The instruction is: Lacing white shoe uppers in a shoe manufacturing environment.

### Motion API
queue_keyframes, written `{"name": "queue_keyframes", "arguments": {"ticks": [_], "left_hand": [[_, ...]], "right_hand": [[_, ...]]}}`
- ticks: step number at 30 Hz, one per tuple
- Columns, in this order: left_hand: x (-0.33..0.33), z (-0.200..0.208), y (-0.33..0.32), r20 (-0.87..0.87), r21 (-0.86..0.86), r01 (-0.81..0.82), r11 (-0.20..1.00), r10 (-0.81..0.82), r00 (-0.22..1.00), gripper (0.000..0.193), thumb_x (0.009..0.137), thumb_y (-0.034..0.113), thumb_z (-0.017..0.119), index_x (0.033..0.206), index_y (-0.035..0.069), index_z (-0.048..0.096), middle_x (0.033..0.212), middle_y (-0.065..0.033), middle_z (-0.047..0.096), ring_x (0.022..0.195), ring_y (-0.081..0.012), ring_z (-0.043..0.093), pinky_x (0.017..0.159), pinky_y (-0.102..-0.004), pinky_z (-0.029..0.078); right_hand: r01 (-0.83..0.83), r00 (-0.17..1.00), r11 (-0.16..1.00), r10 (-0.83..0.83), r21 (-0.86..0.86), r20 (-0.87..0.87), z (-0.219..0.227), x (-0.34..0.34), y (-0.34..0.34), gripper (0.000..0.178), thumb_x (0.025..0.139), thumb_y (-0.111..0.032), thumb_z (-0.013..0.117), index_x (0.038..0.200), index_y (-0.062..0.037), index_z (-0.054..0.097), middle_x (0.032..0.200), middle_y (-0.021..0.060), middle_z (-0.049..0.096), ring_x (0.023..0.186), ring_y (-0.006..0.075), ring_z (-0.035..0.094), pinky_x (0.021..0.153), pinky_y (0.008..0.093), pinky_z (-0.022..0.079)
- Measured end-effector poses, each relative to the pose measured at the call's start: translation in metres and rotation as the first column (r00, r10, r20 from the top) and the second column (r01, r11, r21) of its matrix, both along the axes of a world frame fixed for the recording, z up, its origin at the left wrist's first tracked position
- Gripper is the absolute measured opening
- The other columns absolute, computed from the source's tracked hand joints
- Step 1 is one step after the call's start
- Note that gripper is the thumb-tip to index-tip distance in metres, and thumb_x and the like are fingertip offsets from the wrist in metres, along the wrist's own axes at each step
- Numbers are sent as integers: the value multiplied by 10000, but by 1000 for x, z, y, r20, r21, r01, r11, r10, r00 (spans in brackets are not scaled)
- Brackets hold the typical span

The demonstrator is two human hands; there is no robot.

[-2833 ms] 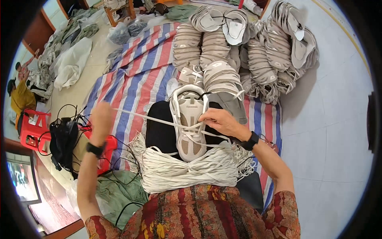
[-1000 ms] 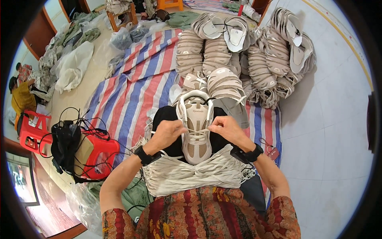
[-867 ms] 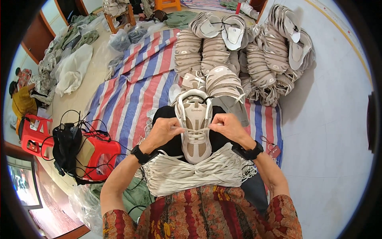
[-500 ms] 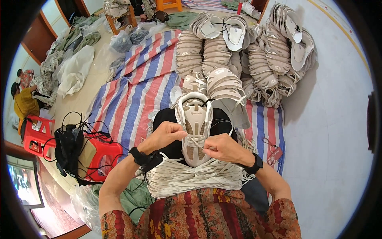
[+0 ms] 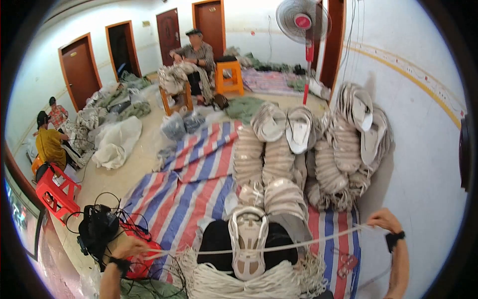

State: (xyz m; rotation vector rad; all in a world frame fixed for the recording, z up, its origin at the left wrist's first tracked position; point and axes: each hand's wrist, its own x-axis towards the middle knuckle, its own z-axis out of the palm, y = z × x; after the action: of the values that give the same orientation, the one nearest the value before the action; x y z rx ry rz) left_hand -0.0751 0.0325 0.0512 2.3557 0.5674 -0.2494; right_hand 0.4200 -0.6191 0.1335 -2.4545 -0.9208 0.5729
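Note:
A beige and white shoe upper [image 5: 247, 265] rests toe toward me on black trousers or cloth [image 5: 215, 244]. A pale shoelace [image 5: 308, 242] is pulled taut across it, slanting up to the right. Out at the left my left hand [image 5: 130, 246] grips one end, fingers closed. Far to the right, near the wall, my right hand [image 5: 386, 220] pinches the other end at a higher level. Whether the lace passes through the upper's eyelets or only over it, I cannot tell. Nearest me lies a thick bundle of loose off-white laces [image 5: 234, 283].
Stacks of similar shoe uppers [image 5: 279, 164] stand ahead on a striped sheet [image 5: 194, 184]. More stacks [image 5: 343, 149] lean by the white wall. Black cables and a bag [image 5: 97, 229] sit left on a red stool [image 5: 142, 266]. A standing fan [image 5: 302, 22] and seated people are farther off.
My hands have gone from close together above the upper to wide apart, drawing the lace out between them. The view has tilted up, bringing doors, the fan and another seated person into sight.

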Motion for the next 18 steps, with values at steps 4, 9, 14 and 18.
{"name": "queue_keyframes", "arguments": {"ticks": [4,9,14,18], "left_hand": [[-103,43,29,186,275,-323,906,280,942,72,645,10,627,703,-18,657,588,-74,627,508,-108,580,475,-249,447],[-206,57,63,391,304,-655,691,537,748,73,622,-27,538,610,-41,609,495,-69,557,428,-127,522,409,-233,405],[-319,52,73,563,538,-752,381,502,657,124,710,-8,492,725,-35,612,620,-116,562,586,-183,563,521,-277,433],[-326,17,77,739,636,-743,-208,439,510,185,835,54,476,960,3,603,779,-150,581,799,-306,557,743,-310,433]], "right_hand": [[282,869,955,-296,94,397,30,8,-101,138,658,-120,639,640,17,635,497,92,564,434,149,540,430,258,409],[505,657,863,-407,30,634,25,19,-183,102,675,-76,615,685,25,610,590,115,575,541,231,558,549,300,454],[677,122,718,-330,164,936,-23,-12,-229,196,828,-85,507,1000,-11,563,914,134,580,827,258,534,705,348,412],[501,-62,324,-912,803,406,-94,-62,-246,237,916,-164,421,1036,-34,579,774,40,540,687,176,503,651,339,402]]}}
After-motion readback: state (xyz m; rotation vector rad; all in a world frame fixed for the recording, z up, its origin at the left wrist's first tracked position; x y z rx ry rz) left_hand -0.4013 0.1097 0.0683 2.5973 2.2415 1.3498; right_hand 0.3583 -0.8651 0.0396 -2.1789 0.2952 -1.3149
